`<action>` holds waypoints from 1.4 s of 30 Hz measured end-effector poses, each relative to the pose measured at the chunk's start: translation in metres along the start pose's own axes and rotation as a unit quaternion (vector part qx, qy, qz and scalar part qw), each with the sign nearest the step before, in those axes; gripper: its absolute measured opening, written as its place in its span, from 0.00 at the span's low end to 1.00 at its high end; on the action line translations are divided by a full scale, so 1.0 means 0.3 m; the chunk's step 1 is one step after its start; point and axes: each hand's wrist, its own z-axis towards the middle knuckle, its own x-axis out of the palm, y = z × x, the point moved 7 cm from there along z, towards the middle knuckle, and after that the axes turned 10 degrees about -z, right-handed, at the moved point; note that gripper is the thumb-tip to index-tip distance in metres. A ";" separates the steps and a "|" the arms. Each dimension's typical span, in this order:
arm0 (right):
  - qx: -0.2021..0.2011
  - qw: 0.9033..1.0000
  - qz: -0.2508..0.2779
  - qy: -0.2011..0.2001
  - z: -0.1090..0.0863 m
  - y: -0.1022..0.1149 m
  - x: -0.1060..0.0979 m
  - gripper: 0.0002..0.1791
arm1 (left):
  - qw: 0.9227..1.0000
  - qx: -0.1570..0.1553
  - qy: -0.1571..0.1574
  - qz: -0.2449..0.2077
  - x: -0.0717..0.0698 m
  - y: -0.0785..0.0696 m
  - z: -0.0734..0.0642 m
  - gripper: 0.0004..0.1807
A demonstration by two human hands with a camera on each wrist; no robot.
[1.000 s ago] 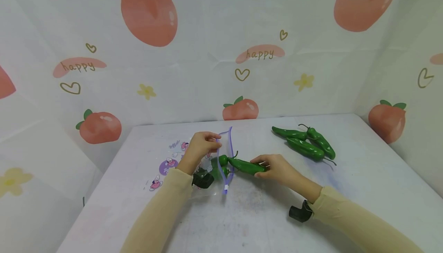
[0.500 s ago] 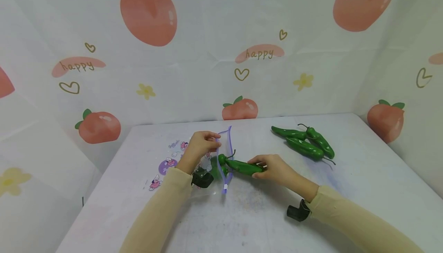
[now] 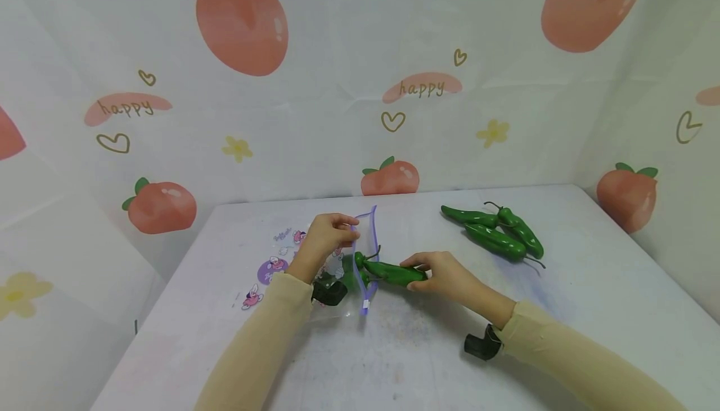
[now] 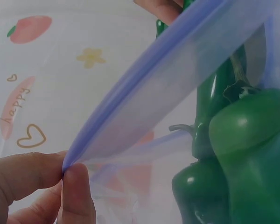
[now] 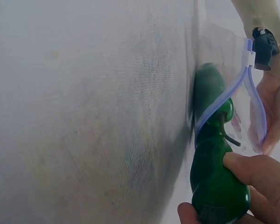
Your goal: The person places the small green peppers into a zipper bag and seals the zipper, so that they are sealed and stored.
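A clear zip bag (image 3: pixel 292 308) with a purple zip edge and cartoon prints lies on the table, its mouth facing right. My left hand (image 3: pixel 328 236) pinches the upper rim of that mouth between thumb and fingers, also visible in the left wrist view. Green peppers (image 4: pixel 252 135) lie inside the bag, their stems toward the opening. My right hand (image 3: pixel 450 277) grips another green pepper (image 3: pixel 390 272) by its thick end. The narrow end of this pepper reaches into the bag's mouth, right at the peppers inside, as the right wrist view shows too.
Several green peppers (image 3: pixel 497 240) lie together at the back right of the white table (image 3: pixel 439 367). Behind the table hangs a white cloth (image 3: pixel 320 123) printed with fruit. Black wrist cameras (image 3: pixel 482 343) sit under both sleeves.
My right hand has shifted slightly left, and the pepper it holds has gone a little further into the bag's mouth. My left hand stays in place on the rim.
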 end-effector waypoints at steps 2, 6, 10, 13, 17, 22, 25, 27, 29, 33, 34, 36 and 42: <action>-0.006 1.000 -0.002 -0.002 0.000 0.005 -0.002 0.20 | 1.000 0.001 0.000 -0.002 0.001 0.000 0.001 0.15; -0.015 1.000 0.000 -0.005 0.001 0.009 -0.003 0.20 | 1.000 0.008 0.005 -0.007 0.002 -0.001 0.003 0.15; -0.016 1.000 0.014 0.001 0.004 0.006 0.002 0.19 | 1.000 0.010 0.008 -0.011 0.004 -0.002 0.002 0.15; -0.017 1.000 0.022 0.007 0.008 0.003 0.008 0.19 | 1.000 0.007 0.005 -0.013 0.004 0.000 0.001 0.15; -0.021 1.000 0.021 0.010 0.010 0.004 0.012 0.20 | 1.000 0.005 0.002 -0.016 0.004 -0.001 0.001 0.14; -0.024 0.999 0.022 0.014 0.012 0.006 0.013 0.21 | 1.000 0.005 0.001 -0.013 0.004 -0.001 0.003 0.14; -0.023 0.999 0.020 0.017 0.010 0.008 0.014 0.23 | 1.000 0.007 0.004 -0.010 0.005 -0.003 0.002 0.14; -0.021 1.000 0.017 0.015 0.008 0.008 0.013 0.24 | 1.000 0.008 0.005 -0.008 0.005 -0.005 -0.001 0.14; -0.022 1.000 0.015 0.011 0.005 0.010 0.012 0.24 | 1.000 0.009 0.005 -0.007 0.005 -0.006 -0.002 0.14; -0.023 1.000 0.014 0.002 0.003 0.010 0.010 0.24 | 1.000 0.006 0.003 -0.008 0.005 -0.007 -0.003 0.14; -0.022 1.000 0.016 0.001 0.004 0.010 0.010 0.24 | 1.000 0.005 0.002 -0.010 0.004 -0.007 -0.003 0.14; -0.023 1.000 0.020 -0.001 0.005 0.010 0.008 0.25 | 1.000 0.004 0.002 -0.012 0.004 -0.006 -0.002 0.14; -0.024 0.999 0.035 -0.002 0.015 0.007 0.004 0.24 | 1.000 0.001 0.005 -0.022 0.005 -0.005 0.002 0.14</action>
